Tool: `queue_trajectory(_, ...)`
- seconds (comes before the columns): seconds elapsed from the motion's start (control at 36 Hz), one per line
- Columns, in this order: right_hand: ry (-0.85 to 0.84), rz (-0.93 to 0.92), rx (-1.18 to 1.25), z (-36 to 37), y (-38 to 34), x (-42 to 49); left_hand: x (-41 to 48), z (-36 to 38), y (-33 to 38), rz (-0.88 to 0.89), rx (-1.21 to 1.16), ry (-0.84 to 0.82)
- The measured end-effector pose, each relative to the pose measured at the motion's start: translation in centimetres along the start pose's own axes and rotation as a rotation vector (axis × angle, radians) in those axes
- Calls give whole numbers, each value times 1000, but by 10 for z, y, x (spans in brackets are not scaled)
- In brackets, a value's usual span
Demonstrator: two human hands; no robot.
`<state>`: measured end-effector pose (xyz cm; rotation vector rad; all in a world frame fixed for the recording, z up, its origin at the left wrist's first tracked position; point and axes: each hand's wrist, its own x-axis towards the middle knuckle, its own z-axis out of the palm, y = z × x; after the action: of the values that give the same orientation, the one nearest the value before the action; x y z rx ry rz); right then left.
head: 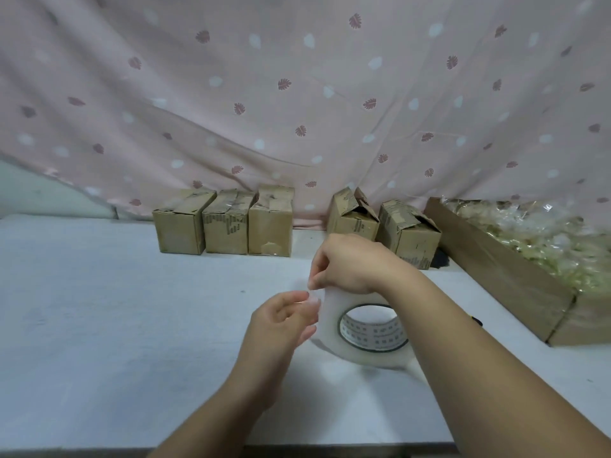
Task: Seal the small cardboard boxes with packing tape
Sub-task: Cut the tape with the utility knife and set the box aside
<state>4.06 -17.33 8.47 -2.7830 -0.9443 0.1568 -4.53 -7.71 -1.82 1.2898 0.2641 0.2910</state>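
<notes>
Peeling the tape's free end, both hands on the roll.
Clear packing-tape roll [353, 353] with printed cardboard core is upright, close in front of me; my right hand [350, 262] curls over its top, my left hand [281, 320] pinches the loose end [314, 300] at its left side. I'd pull slow and flat (clear film sticks to itself). Two open-flapped brown cardboard boxes [353, 219] stand beyond my right hand, untouched.

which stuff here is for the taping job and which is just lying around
For the job: tape roll, pinched by left hand and right hand; three closed boxes; two open-flapped boxes.
Lying about: big carton of plastic wrappers; pink curtain.
</notes>
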Motion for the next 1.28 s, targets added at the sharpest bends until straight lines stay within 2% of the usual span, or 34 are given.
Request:
queue_trajectory(0.14,15,28,-1,0,-1,-6,-3,5,1,-44,-33,42)
queue_trajectory(0.31,68,63,-23,1,-2,-13,-4,15,12,-3,11,92)
queue_trajectory(0.47,173,81,-13,6,-8,-15,2,14,14,-96,-66,136)
queue_trajectory(0.53,267,76,105,6,-10,-15,4,13,14,-134,-123,143)
queue_trajectory(0.61,515,9,437,2,-14,-16,5,11,12,-176,-214,155)
queue_trajectory(0.69,703,-43,657,1,-11,-19,9,9,8,-182,-211,142)
queue_trajectory(0.86,871,-115,652,-3,15,-42,15,11,2,-56,18,183)
queue_trajectory(0.92,851,-152,700,-1,29,-54,20,9,3,9,134,232)
queue_trajectory(1.0,697,-125,736,17,51,-68,29,7,3,67,281,299)
queue_trajectory(1.08,508,-25,637,50,65,-78,35,6,0,40,299,299)
queue_trajectory(1.14,411,48,653,74,69,-82,40,6,-2,28,305,303)
queue_trajectory(1.19,392,112,716,94,70,-83,45,8,-3,40,328,311)
queue_trajectory(1.28,502,181,717,105,72,-77,50,12,-1,88,411,306)
